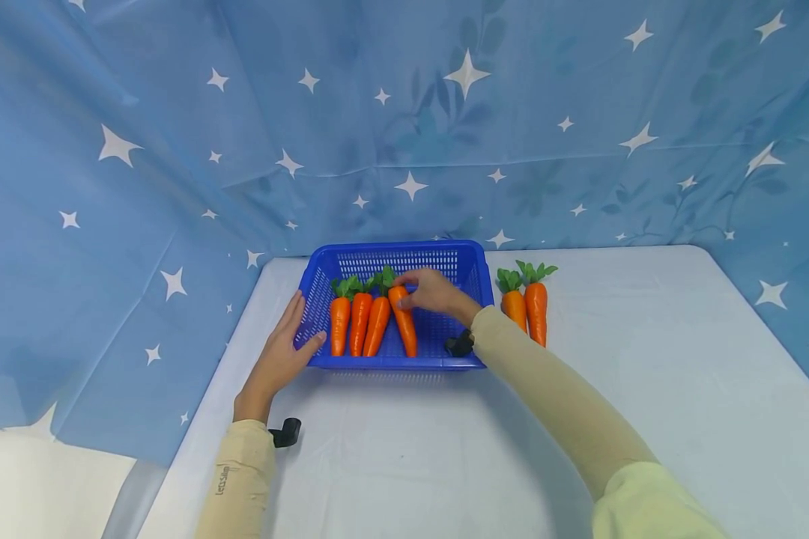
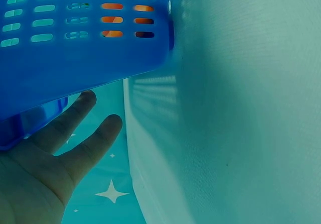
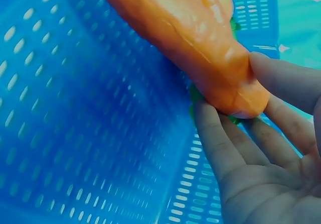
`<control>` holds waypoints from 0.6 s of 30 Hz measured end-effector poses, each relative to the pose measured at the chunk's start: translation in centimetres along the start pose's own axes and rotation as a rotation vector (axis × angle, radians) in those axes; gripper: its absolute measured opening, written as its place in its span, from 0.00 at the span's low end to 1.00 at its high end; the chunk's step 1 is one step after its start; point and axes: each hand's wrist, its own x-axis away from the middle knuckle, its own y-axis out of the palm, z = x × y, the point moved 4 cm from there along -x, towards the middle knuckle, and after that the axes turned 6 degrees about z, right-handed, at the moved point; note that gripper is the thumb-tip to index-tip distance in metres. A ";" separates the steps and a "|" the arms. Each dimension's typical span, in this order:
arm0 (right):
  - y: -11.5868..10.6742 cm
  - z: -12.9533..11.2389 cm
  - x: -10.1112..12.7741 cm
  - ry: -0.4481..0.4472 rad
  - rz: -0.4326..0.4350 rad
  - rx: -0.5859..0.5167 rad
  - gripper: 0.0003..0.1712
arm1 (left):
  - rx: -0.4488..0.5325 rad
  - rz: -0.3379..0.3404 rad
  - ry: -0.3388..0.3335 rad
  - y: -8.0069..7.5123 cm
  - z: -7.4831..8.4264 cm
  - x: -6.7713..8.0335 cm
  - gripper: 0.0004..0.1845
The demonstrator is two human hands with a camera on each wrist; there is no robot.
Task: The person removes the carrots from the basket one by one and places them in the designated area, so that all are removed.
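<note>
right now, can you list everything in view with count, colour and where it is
basket: 1, blue plastic mesh, far middle of the table
carrots in basket: 4, orange with green tops, lying side by side in the basket's left half; the rightmost carrot is in the right hand
carrots on table: 2, orange with green tops, just right of the basket
table: 1, pale blue-white cover
backdrop cloth: 1, blue with white stars, behind and on both sides
left hand: flat against the basket's left wall, thumb on the front corner
right hand: inside the basket, fingers pinching the rightmost carrot's top end
sleeves: 2, cream
</note>
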 end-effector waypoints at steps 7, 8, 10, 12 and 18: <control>-0.8 -0.3 0.4 0.026 0.031 -0.046 0.25 | 0.002 -0.002 -0.006 0.0 0.1 0.0 0.47; -0.9 -0.3 0.5 0.027 0.036 -0.055 0.25 | 0.001 -0.001 -0.006 0.0 0.1 0.0 0.47; -1.0 -0.3 0.6 0.027 0.042 -0.074 0.26 | 0.001 0.004 -0.008 0.0 0.0 0.0 0.47; -1.2 -0.2 0.8 0.027 0.044 -0.093 0.28 | 0.001 0.003 -0.007 0.1 0.0 0.0 0.47; -2.0 -0.3 1.2 -0.008 0.040 -0.155 0.31 | 0.003 0.004 -0.003 0.1 0.0 0.1 0.48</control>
